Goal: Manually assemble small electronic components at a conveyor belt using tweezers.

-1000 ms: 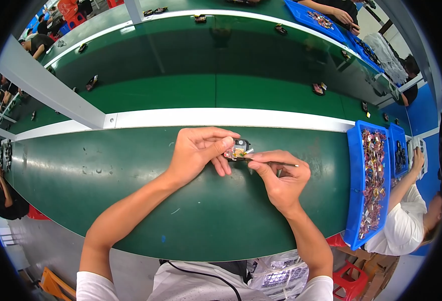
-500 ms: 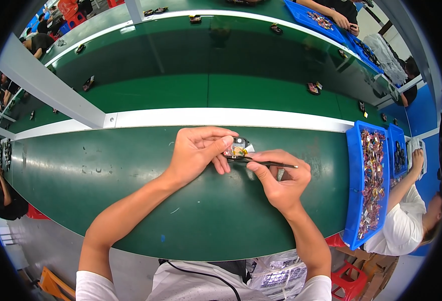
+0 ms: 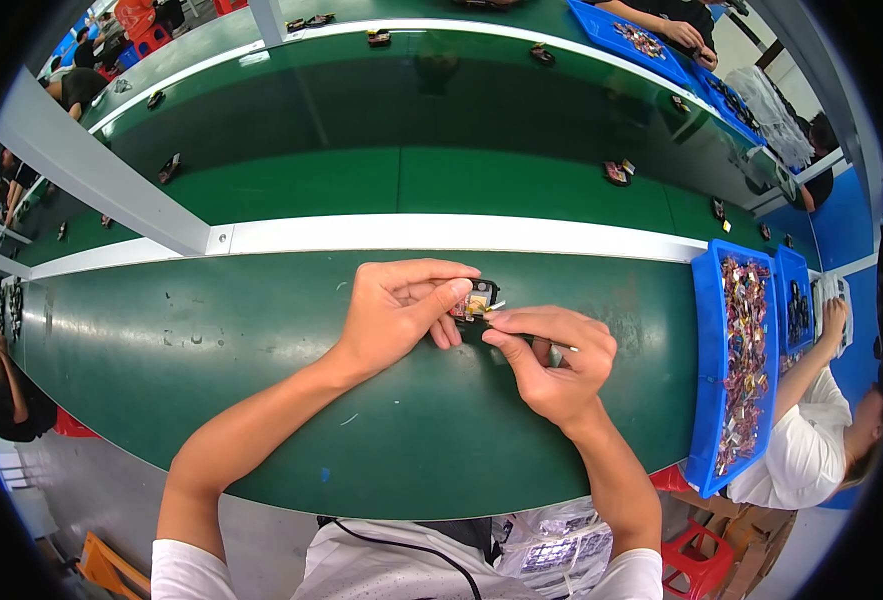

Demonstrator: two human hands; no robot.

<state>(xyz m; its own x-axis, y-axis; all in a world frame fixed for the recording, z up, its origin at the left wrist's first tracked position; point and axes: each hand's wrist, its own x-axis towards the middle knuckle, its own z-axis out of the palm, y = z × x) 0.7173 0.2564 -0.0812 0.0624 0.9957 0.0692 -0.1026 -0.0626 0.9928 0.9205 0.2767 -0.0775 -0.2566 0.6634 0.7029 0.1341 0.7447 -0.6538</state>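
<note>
A small black casing (image 3: 480, 299) with an exposed circuit board and a white tab at its right side is held over the green table. My left hand (image 3: 393, 312) pinches it from the left between thumb and fingers. From the right, my right hand (image 3: 559, 362) grips a thin dark pointed tool, perhaps tweezers (image 3: 565, 347), between thumb and fingers. Its working end meets the lower right part of the casing, but the fingers hide the exact contact. The two hands are close together, either side of the casing.
A blue tray (image 3: 706, 390) of small wired parts stands at the right, with a smaller blue tray (image 3: 793, 345) beyond it. Past the white rail (image 3: 441, 232) runs a green conveyor belt (image 3: 301, 185) carrying similar black casings (image 3: 617, 172). A co-worker's arm (image 3: 809, 375) reaches in at the right.
My right hand has shifted slightly left and the tool's angle has changed, with less of its rear end showing. The casing is slightly turned. Casings on the belt have moved left.
</note>
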